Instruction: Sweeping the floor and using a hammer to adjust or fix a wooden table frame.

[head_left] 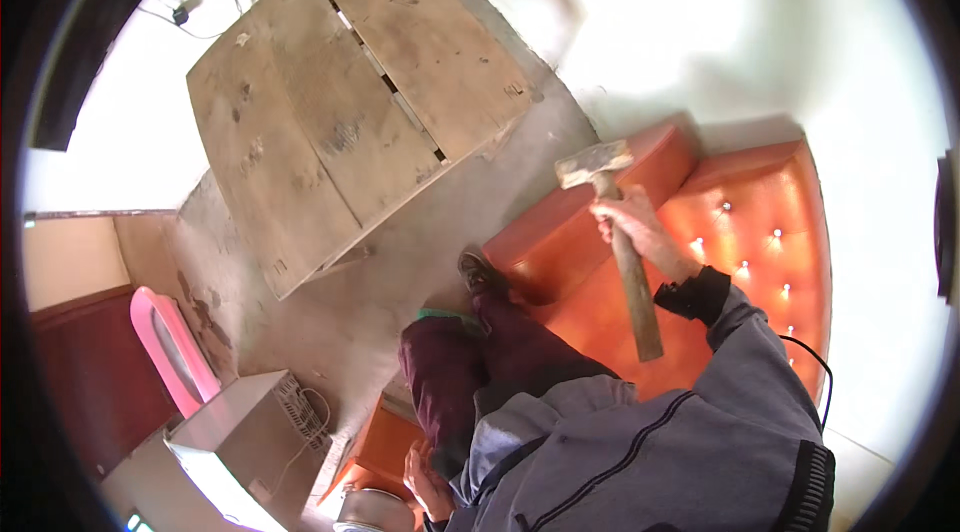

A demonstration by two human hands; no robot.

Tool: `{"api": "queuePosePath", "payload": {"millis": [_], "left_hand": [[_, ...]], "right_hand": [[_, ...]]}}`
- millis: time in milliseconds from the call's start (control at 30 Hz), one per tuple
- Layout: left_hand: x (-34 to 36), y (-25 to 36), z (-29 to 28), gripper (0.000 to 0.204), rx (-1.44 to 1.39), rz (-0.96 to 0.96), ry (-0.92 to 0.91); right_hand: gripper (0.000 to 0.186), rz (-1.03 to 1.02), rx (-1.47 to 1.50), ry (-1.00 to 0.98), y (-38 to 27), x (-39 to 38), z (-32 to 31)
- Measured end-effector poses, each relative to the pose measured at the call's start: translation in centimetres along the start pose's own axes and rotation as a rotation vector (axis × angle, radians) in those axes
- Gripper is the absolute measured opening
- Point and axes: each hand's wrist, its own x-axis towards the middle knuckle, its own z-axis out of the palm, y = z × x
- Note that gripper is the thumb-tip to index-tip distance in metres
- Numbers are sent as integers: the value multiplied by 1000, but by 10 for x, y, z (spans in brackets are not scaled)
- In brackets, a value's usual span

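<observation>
Grey jacket (720,432) cloth sits closest, filling the lower part of the head view. Beyond it, my right hand (643,227) grips the hammer (630,267), which shows against the orange sofa (585,327) on my right. My fingers close high on the handle, just below the head; the head points away from me and the butt hangs back toward me. To carry it well, I'd judge this short grip sound, with the wrist firm and the long butt clear of the upholstery. My right forearm reaches forward, bent at the elbow, dark cuff (705,297) at the wrist. My left hand (428,480) hangs low by my thigh, near a metal pot (375,509), fingers loosely bent; I cannot tell whether it holds anything.
</observation>
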Motion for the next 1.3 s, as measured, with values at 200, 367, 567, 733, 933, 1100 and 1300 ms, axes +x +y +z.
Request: {"api": "queuePosePath", "payload": {"millis": [200,367,567,733,933,1100,1300], "left_hand": [[116,75,24,29,21,-396,-110],[191,97,53,34,5,-362,-235],[269,127,93,30,189,-150,-320],[340,179,122,25,561,278,-196],[433,176,204,32,784,610,-192],[469,177,262,42,840,761,-175],[512,191,328,46,899,953,-83]], "right_hand": [[15,-344,-381,160,-91,-2,21],[28,-691,-300,452,-97,59,83],[30,-578,-930,573,-9,191,103],[25,-383,-1005,558,-28,195,109],[20,-341,-824,485,-40,183,120],[26,-440,-601,431,-125,141,165],[23,-834,-509,454,-255,157,212]]}}
